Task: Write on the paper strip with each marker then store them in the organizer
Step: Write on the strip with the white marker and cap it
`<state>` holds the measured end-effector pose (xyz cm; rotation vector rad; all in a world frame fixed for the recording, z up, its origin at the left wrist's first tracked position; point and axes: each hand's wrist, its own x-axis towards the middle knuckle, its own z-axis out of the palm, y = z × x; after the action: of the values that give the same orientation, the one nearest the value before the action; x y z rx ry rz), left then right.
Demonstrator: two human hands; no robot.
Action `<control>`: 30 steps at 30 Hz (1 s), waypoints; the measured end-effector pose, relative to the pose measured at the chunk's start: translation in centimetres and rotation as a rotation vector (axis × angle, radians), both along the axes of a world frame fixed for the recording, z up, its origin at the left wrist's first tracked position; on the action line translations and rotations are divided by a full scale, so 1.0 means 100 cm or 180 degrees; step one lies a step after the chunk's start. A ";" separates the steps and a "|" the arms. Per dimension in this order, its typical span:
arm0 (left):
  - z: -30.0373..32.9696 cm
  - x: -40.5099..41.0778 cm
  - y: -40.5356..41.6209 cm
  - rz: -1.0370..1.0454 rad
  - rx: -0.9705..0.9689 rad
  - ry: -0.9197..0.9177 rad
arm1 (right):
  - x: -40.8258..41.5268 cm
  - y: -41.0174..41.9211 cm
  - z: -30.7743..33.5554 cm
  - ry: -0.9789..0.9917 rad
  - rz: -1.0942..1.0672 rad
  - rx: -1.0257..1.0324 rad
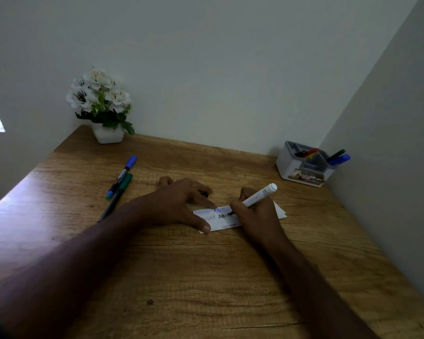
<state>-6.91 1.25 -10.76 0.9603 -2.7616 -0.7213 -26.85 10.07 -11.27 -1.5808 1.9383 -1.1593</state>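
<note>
A white paper strip lies mid-desk with rows of letters in faint, blue and black ink. My right hand grips a white-barrelled marker with its black tip on the strip. My left hand rests flat, thumb and forefinger pinning the strip's left end; a small dark object, possibly a cap, shows under its fingers. Two more markers lie to the left: a blue-capped one and a green-capped one. The grey-and-white organizer stands at the back right.
Red, green and blue markers stick out of the organizer's compartments. A white pot of white flowers sits in the back left corner. Walls close the desk at the back and on the right.
</note>
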 end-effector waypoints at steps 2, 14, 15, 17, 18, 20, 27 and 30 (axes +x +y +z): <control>0.001 0.000 0.000 -0.0020 0.0079 0.0091 | 0.001 0.001 0.001 -0.0062 0.0049 0.0020; -0.002 0.001 -0.003 0.0014 0.0044 -0.0054 | -0.006 0.004 0.003 -0.0118 0.0074 0.0038; -0.002 0.001 -0.003 0.0008 0.0041 -0.0056 | -0.006 0.003 0.002 -0.0106 0.0071 0.0058; -0.001 0.001 -0.003 -0.0010 0.0034 -0.0037 | -0.007 0.002 0.002 -0.0081 0.0081 0.0063; -0.001 0.000 -0.003 -0.0009 0.0051 -0.0028 | -0.006 0.002 0.002 -0.0055 0.0093 0.0052; -0.001 0.000 -0.003 0.0014 0.0114 -0.0009 | -0.006 0.001 0.002 -0.0019 0.0118 0.0032; -0.001 0.000 -0.003 0.0003 0.0030 -0.0062 | -0.008 0.003 0.003 -0.0053 0.0077 0.0016; -0.001 0.001 -0.003 0.0002 0.0015 -0.0080 | -0.007 0.003 0.002 -0.0071 0.0086 -0.0012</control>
<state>-6.80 0.97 -10.84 0.9775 -2.7822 -0.7210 -27.52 10.34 -11.04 -1.5843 1.8962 -1.1653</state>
